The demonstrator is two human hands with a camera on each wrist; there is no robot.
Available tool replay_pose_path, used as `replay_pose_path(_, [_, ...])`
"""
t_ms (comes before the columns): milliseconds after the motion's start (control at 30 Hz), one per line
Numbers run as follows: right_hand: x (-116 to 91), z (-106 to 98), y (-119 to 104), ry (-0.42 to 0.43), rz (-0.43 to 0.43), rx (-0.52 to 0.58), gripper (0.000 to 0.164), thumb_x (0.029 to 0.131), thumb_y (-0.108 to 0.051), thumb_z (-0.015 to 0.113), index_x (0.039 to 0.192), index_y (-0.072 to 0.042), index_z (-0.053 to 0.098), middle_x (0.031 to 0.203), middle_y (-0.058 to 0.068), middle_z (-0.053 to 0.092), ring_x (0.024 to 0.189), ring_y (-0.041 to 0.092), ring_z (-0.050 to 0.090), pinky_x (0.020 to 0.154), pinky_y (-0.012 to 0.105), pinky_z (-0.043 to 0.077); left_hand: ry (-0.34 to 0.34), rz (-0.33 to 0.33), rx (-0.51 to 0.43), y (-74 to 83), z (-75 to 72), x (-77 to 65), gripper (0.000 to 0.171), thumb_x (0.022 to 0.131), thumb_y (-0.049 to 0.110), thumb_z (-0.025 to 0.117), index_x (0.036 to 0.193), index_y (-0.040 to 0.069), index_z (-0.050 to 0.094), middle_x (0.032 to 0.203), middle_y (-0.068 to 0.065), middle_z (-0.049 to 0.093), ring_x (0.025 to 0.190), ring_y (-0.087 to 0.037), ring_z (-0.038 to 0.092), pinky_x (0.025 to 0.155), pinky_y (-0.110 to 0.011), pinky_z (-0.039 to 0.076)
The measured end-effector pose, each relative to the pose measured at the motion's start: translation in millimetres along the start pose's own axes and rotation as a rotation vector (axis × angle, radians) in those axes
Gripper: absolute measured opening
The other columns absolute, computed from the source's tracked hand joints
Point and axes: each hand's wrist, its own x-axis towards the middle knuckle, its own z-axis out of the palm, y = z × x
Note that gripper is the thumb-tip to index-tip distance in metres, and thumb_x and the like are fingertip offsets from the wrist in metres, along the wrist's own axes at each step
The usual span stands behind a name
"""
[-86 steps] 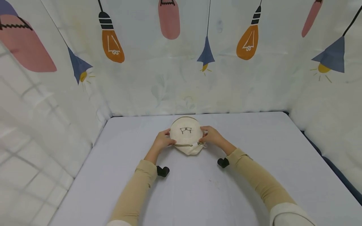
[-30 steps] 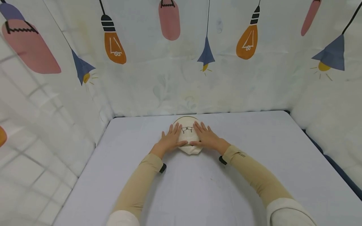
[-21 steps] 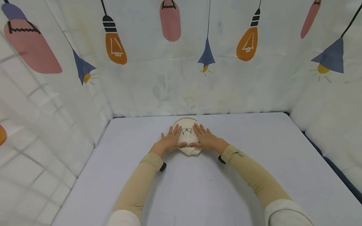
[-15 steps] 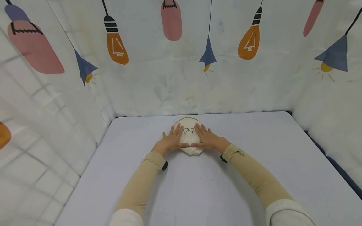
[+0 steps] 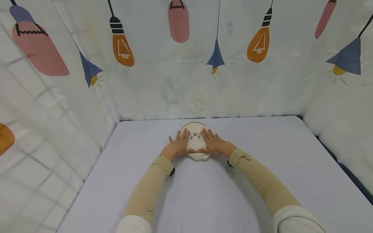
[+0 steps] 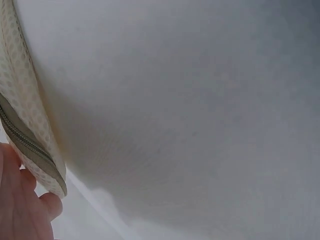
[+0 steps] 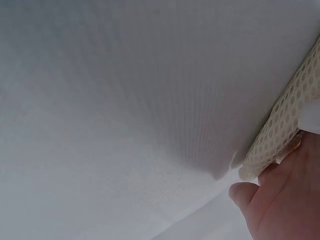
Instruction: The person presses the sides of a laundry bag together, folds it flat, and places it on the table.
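Note:
A round cream mesh laundry bag (image 5: pixel 194 144) with a line drawing of glasses lies near the far edge of the table. My left hand (image 5: pixel 176 146) rests on its left side with fingers straight and spread. On the right side lies my right hand (image 5: pixel 215 144), likewise flat, and the two thumbs nearly meet low on the bag. The left wrist view shows the bag's olive zipper (image 6: pixel 27 140) beside the left fingers. In the right wrist view the mesh edge (image 7: pixel 280 125) runs along the right hand (image 7: pixel 287 200). Both hands cover the bag's sides.
A white-covered table (image 5: pixel 198 197) extends around the bag. Behind it hangs a pale cloth wall (image 5: pixel 186 87) printed with lamps and bulbs, with more cloth at both sides. Black wrist devices (image 5: pixel 172 171) sit under the sleeves.
Earlier both hands gripped the bag by its sides; they then moved onto its top and now lie flat there. Over the last second hands and bag have hardly moved; the view shifts slightly.

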Motion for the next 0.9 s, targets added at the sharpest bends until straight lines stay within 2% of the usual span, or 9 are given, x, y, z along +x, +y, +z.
replay_pose_path(233, [-2.3, -3.8, -3.0, -0.027, 0.007, 0.013, 0.097, 0.105, -0.059, 0.045, 0.163, 0.0, -0.005, 0.169, 0.018, -0.013, 0.154, 0.04, -0.01, 0.121, 0.061, 0.008, -0.013, -0.01, -0.025, 2.7, -1.9, -2.8, 0.105, 0.098, 0.063, 0.057, 0.164, 0.004, 0.001, 0.171, -0.013, -0.009, 0.155, -0.041, -0.007, 0.114, -0.076, 0.006])
replay_pose_path(433, [-0.4, -5.1, -2.4, -0.043, 0.006, 0.024, 0.097, 0.104, -0.061, 0.045, 0.163, -0.001, -0.004, 0.169, 0.017, -0.013, 0.154, 0.039, -0.01, 0.122, 0.061, 0.008, -0.054, -0.042, -0.024, 4.2, -4.0, -2.6, 0.104, 0.099, 0.063, 0.054, 0.165, 0.007, -0.003, 0.17, -0.011, -0.014, 0.155, -0.039, -0.01, 0.115, -0.074, 0.004])
replay_pose_path(567, [1.1, -5.0, -0.6, -0.05, 0.014, 0.015, 0.097, 0.104, -0.061, 0.044, 0.163, -0.002, -0.005, 0.169, 0.017, -0.014, 0.154, 0.038, -0.011, 0.122, 0.059, 0.007, -0.043, -0.04, -0.045, 4.6, -5.3, -1.9, 0.104, 0.098, 0.063, 0.056, 0.165, 0.007, 0.0, 0.171, -0.011, -0.012, 0.155, -0.039, -0.009, 0.115, -0.074, 0.005])
replay_pose_path(900, [1.9, -3.4, -3.2, -0.064, 0.011, 0.025, 0.097, 0.105, -0.06, 0.044, 0.163, -0.001, -0.006, 0.169, 0.017, -0.015, 0.154, 0.038, -0.012, 0.122, 0.06, 0.007, -0.059, -0.052, -0.047, -0.7, 1.0, 5.3, 0.108, 0.096, 0.065, 0.058, 0.165, 0.008, -0.002, 0.17, -0.01, -0.014, 0.155, -0.039, -0.01, 0.114, -0.075, 0.003])
